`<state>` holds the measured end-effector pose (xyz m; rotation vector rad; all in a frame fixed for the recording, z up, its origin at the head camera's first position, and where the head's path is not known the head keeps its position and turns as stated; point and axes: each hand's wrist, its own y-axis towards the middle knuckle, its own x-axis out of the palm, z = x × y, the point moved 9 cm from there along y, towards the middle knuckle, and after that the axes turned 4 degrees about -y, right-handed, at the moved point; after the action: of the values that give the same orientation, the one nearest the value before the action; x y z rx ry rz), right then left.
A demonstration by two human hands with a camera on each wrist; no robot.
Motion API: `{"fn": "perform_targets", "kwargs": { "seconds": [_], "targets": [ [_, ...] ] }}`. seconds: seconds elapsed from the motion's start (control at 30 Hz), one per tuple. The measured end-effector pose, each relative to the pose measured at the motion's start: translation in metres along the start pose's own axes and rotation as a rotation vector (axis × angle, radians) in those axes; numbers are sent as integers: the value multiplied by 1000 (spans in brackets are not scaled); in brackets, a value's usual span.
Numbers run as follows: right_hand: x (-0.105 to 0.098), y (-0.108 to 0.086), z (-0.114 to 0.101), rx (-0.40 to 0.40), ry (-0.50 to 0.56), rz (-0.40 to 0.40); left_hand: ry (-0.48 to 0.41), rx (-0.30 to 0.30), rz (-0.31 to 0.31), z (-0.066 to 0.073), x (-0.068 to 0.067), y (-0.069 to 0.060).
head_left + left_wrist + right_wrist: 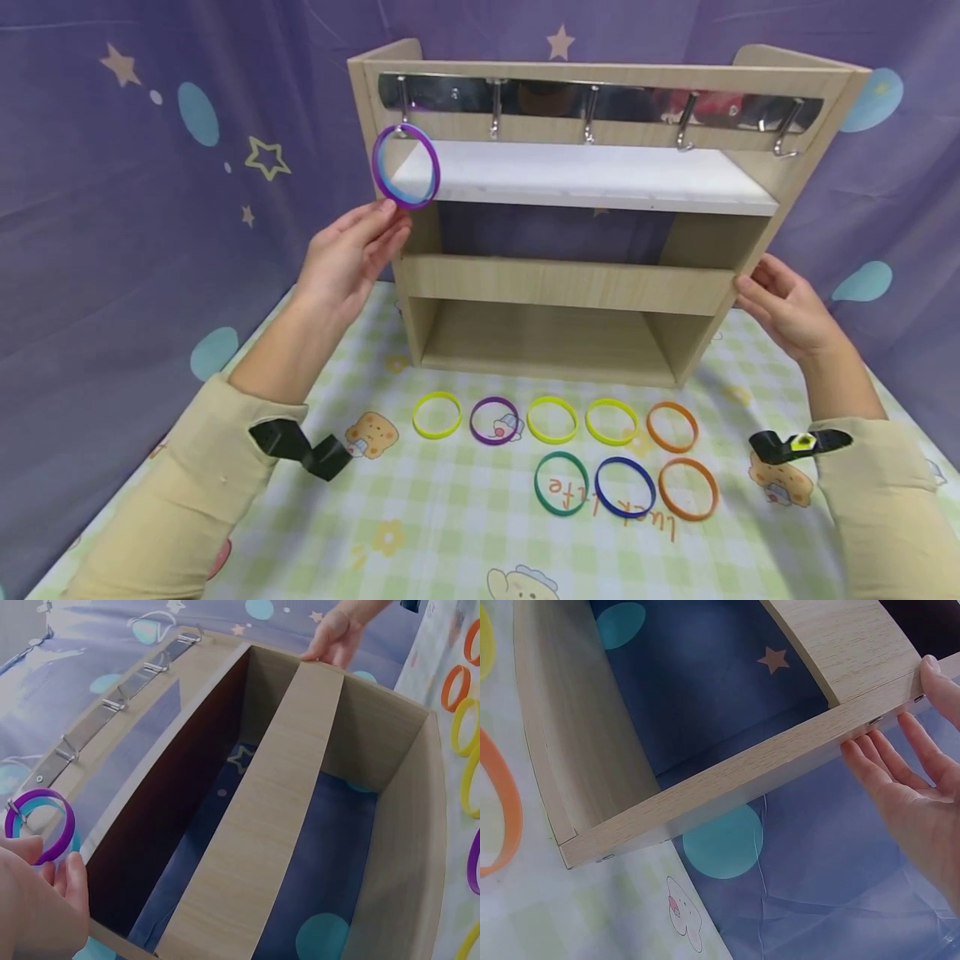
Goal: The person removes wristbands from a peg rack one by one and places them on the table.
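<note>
At the shelf's upper left, my left hand [341, 258] pinches the lower edge of a purple wristband [437, 158] between thumb and fingers. A light blue wristband [76, 838] overlaps it from behind. Both rings are at the leftmost hook [402, 98]; whether either hangs on it I cannot tell. My right hand [791, 312] touches the right side of the wooden shelf [562, 283]. In the right wrist view its thumb lies on the front edge, while the fairly straight fingers [870, 761] rest against the outer side panel.
Several more hooks [590, 117] line the metal strip to the right. In front of the shelf, yellow [414, 417], purple [472, 422], orange [695, 429], green [537, 483] and dark blue [598, 487] wristbands lie in two rows on the checked tablecloth [450, 508]. A patterned curtain [247, 67] hangs behind.
</note>
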<state>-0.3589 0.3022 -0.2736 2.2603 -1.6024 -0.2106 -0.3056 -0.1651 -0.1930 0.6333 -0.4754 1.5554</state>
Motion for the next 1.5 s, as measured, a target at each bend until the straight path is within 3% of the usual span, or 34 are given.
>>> {"fn": "perform_targets", "kwargs": {
  "seconds": [0.27,0.57,0.93,1.1,1.5],
  "targets": [
    [1,-1,0,4,-4,-7,-56,37,29,3,0,0],
    [0,-2,1,0,14,-14,-76,44,-57,3,15,-4],
    [1,-1,1,7,0,-16,-214,66,-79,21,26,-10],
    [0,0,2,17,-15,-13,-232,29,-89,20,25,-10],
    [0,1,0,8,8,-19,-133,-85,-91,-1,12,-17]
  ]
}}
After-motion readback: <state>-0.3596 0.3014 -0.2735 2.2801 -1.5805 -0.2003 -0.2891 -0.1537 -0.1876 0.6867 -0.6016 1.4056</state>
